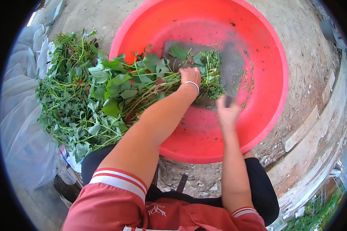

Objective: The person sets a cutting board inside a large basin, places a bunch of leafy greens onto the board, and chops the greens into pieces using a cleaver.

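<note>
My left hand (190,77) presses a bundle of leafy green vines (150,83) down onto a dark board (173,47) inside a large red plastic basin (202,141). In my right hand (229,111) is the dark handle of a cleaver-like knife (231,68), whose broad blade is blurred. The blade stands just right of the cut ends of the bundle. Chopped stems and leaves (212,72) lie between my left hand and the blade. Small cut pieces (248,80) are scattered on the right part of the basin.
A big heap of leafy vines (72,101) lies left of the basin, beside translucent plastic sheeting (23,121). Bare dirt ground (300,57) surrounds the basin. To the right are flat slabs (302,128) and a grey container (329,31). My knees flank the basin's near rim.
</note>
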`<state>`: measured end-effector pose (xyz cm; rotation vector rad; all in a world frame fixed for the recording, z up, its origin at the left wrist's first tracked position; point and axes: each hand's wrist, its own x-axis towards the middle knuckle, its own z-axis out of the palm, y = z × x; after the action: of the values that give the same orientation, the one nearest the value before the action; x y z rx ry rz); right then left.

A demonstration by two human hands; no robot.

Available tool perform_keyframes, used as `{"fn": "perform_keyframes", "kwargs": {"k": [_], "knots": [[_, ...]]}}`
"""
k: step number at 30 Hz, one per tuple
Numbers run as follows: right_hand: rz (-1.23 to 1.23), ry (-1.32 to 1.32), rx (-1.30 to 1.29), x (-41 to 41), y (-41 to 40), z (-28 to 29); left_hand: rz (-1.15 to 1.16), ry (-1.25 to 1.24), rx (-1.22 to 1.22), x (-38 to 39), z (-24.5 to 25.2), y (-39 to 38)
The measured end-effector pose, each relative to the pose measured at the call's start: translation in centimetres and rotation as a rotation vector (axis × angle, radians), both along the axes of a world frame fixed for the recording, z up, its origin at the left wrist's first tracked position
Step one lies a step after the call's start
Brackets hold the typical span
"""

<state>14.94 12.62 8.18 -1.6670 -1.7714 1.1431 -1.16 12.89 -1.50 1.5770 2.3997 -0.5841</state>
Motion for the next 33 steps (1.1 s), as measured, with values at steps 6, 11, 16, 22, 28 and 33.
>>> {"fn": "perform_keyframes", "kwargs": {"k": [6, 11, 16, 22, 28, 33], "knots": [[-0.04, -0.199, -0.312, 0.0, -0.6, -0.3, 0.06, -0.068, -0.114, 0.1, -1.5, -1.9], [-0.124, 0.302, -0.034, -2.3, 0.3, 5.0, 0.063, -0.044, -0.047, -0.2, -0.6, -0.8], [0.1, -0.303, -0.139, -0.5, -0.2, -3.5, 0.136, -0.201, -0.022, -0.7, -1.1, -0.1], [-0.069, 0.152, -0.135, -3.1, -0.6, 3.7, 0.083, -0.024, 0.007, -0.8, -1.7, -1.2], [0.081, -0.123, -0.047, -0.1, 0.3, -3.0, 0.06, -0.056, 0.032, 0.2, -0.7, -0.1], [0.114, -0.421, -0.237, -0.5, -1.4, -2.1, 0.101, -0.072, -0.04, -0.1, -1.6, -1.8]]}}
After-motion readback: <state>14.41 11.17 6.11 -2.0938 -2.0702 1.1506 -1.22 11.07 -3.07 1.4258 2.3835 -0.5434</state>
